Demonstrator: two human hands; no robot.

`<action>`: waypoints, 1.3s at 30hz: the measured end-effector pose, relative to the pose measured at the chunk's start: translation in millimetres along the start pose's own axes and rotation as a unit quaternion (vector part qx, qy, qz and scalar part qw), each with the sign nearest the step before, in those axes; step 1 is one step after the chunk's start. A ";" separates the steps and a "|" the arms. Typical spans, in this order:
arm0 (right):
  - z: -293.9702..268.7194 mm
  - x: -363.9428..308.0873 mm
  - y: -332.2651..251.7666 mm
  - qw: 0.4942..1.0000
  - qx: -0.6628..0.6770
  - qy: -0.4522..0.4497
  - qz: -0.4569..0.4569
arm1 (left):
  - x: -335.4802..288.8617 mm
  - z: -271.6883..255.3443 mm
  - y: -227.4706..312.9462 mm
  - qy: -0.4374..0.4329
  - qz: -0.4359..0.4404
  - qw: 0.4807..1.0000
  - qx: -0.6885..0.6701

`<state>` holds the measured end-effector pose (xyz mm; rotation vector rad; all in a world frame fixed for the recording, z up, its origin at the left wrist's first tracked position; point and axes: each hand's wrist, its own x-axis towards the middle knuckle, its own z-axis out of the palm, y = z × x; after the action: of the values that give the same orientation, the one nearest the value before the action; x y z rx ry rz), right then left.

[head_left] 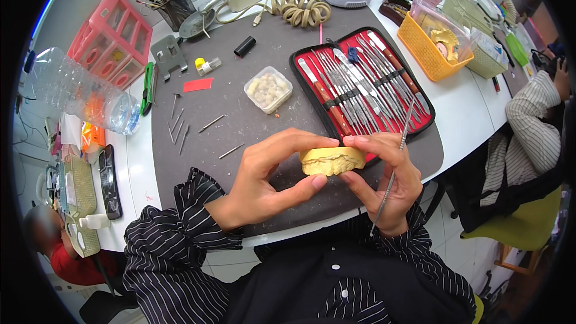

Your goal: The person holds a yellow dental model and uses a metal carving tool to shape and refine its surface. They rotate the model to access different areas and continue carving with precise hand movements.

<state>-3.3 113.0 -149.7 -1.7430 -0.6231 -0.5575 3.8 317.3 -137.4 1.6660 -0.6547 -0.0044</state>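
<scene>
Over the near edge of the bench, both hands pinch 1 yellow plaster dental cast: left hand steadying its left end, right hand closed around its right end and a thin metal carving tool, kept ready.

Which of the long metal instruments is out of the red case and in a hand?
The slim probe-like instrument held in the right hand; the others sit strapped in the red case behind it.

Matt yellow plaster dental cast, shiny metal pick, dull grey rubbery mat, clear plastic bottle.
</scene>
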 end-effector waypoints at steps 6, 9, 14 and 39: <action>-0.7 -0.7 2.1 1.000 0.000 0.000 -0.008 | 0.5 0.1 1.9 -0.011 0.006 1.000 0.008; -0.8 -0.1 2.1 1.000 0.004 -0.003 -0.010 | -1.6 -0.2 -0.1 -0.013 -0.017 1.000 -0.008; -0.5 -0.6 3.6 1.000 0.006 0.011 -0.001 | -3.4 3.5 0.0 -0.007 -0.075 0.993 -0.092; -1.4 -13.4 9.9 0.971 0.217 0.084 0.051 | 0.8 3.9 -2.9 0.104 -0.082 0.989 -0.064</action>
<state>-6.8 107.8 -165.2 -1.2931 -0.4893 -0.4521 4.3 313.6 -140.6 1.5669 -0.3512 0.0091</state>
